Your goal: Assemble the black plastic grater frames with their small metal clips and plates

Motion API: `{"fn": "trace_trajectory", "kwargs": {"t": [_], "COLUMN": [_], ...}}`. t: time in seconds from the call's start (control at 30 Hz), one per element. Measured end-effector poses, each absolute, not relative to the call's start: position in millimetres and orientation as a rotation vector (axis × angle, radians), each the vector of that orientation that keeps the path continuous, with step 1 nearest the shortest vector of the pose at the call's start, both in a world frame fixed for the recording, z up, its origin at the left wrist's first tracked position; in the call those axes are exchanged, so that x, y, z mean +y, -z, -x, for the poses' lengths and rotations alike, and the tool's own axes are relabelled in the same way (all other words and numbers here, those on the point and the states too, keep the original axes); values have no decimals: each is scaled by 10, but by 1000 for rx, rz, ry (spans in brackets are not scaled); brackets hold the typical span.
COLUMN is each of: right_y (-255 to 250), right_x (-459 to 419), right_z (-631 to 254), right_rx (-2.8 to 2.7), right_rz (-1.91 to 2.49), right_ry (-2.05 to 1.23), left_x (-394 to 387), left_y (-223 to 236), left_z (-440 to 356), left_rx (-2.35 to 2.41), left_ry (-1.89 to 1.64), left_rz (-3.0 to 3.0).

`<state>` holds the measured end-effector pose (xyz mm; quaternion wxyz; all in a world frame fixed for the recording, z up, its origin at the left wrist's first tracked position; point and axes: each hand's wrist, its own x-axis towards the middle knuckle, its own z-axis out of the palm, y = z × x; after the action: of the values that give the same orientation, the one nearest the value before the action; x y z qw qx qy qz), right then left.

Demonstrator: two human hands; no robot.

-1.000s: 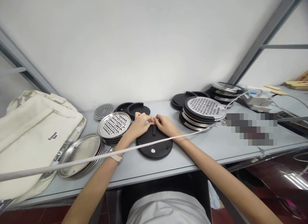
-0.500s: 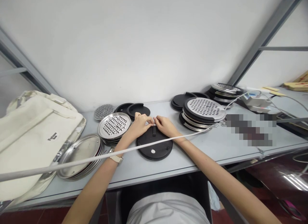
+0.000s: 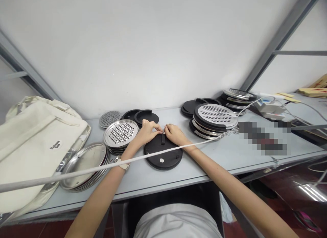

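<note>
Head view: a small metal piece [image 3: 164, 132] is pinched in the grip of the left hand [image 3: 150, 132]; the right hand [image 3: 175, 134] is held with fingertips bunched at the same piece, contact unclear. Black disc [image 3: 163, 152] is laid flat on the surface [image 3: 196, 166] beneath both hands, between grater stacks [image 3: 217, 116].

the person's two bare forearms rise from the lower edge of the frame, lower left and lower right, and slant inward to its centre. the left hand [image 3: 149, 131] is bent at the knuckles, thumb and index finger reaching right with their tips close together. the right hand [image 3: 175, 134] lies lower over its curled fingers, tips pointing left, just beside the left fingertips. the left wrist [image 3: 125, 156] wears a pale band; the right wrist [image 3: 190, 146] is nearly straight.
</note>
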<state>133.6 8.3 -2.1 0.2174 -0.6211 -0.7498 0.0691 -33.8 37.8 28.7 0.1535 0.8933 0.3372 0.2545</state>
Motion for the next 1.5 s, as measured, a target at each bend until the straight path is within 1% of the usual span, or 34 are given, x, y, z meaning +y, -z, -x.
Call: {"fn": "trace_trajectory", "kwargs": {"t": [0.4,0.7,0.93,1.5], "right_y": [14,53,102,122], "right_x": [50,64,96,119], "right_z": [-1332,-1370,-1380,-1403], "right_rx": [-2135,-2093,-2028,-2039], "right_rz": [1738,1590,1487,1408], "right_ry": [-234,-391,-487,-566], "left_x": [404,382,400,403], "left_y": [-275,-279,-262,-261], "left_z": [320,300,305,289], "left_rx": [932,1003,940,919], "left_ry": [-752,-712,-748,-761], "left_rz": [-2485,-2518,-2509,-2509]}}
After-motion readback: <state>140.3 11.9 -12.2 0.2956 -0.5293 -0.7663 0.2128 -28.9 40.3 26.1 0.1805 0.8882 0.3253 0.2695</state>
